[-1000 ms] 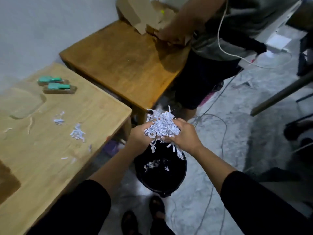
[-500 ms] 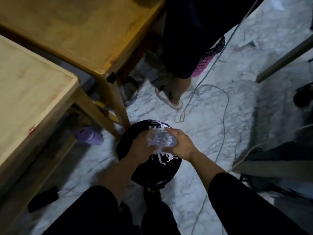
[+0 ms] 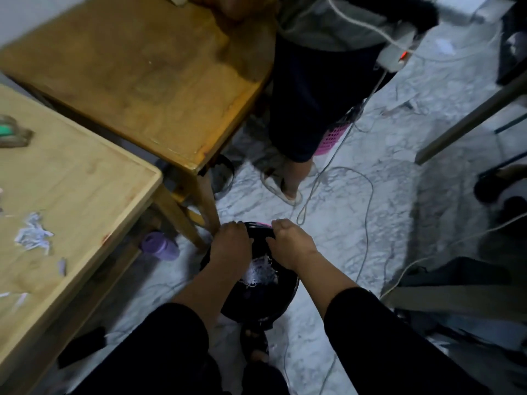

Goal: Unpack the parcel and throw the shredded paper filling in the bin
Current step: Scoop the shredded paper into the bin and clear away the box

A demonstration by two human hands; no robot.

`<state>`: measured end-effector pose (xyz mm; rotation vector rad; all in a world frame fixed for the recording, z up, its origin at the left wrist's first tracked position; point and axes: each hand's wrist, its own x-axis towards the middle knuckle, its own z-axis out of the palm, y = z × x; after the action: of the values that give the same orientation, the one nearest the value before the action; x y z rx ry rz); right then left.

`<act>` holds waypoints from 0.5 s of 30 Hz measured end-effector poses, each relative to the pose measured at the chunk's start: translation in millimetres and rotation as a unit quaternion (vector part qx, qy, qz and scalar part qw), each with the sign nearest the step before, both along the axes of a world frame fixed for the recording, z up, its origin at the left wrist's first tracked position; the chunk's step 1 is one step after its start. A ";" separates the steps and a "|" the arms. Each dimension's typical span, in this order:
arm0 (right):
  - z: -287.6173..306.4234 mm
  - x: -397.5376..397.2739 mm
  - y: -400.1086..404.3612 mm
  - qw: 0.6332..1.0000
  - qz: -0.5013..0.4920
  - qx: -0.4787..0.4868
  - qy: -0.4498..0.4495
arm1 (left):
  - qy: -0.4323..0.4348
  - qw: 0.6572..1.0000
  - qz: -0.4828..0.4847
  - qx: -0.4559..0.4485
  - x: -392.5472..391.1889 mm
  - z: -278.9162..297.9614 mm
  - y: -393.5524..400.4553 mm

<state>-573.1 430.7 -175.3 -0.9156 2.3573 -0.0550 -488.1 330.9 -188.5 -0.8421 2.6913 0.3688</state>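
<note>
A round black bin [image 3: 285, 297] stands on the marble floor between my feet and a table leg. A clump of white shredded paper [image 3: 261, 270] lies inside it, showing between my wrists. My left hand [image 3: 229, 242] and my right hand [image 3: 292, 246] hover knuckles-up over the far side of the bin. Their fingers curl down onto the black liner at the rim, and neither holds paper. More paper scraps [image 3: 32, 235] lie on the light wooden table [image 3: 85, 181] at the left.
A darker wooden table [image 3: 142, 75] stands behind the light one. Another person [image 3: 313, 95] stands beside it, close behind the bin. Cables [image 3: 368, 195] trail across the floor to the right. A purple bottle [image 3: 159, 246] lies under the light table.
The bundle of shredded paper that both hands held over the bin has dropped into it. My hands moved apart and down to the far rim. The view tilted back up slightly.
</note>
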 end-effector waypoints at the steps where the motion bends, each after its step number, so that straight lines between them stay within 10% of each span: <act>1: 16.6 -2.0 -4.3 1.000 0.009 -0.009 0.011 | 0.001 1.000 -0.012 -0.016 0.4 18.1 -4.2; 15: 244.5 4.9 -92.6 0.977 0.103 -0.115 0.146 | 0.184 0.970 0.093 -0.131 25.5 243.5 -87.3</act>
<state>-568.3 338.2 69.3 -1.3562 2.5449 -0.1187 -462.6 243.6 55.0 -1.2139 3.0592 0.2312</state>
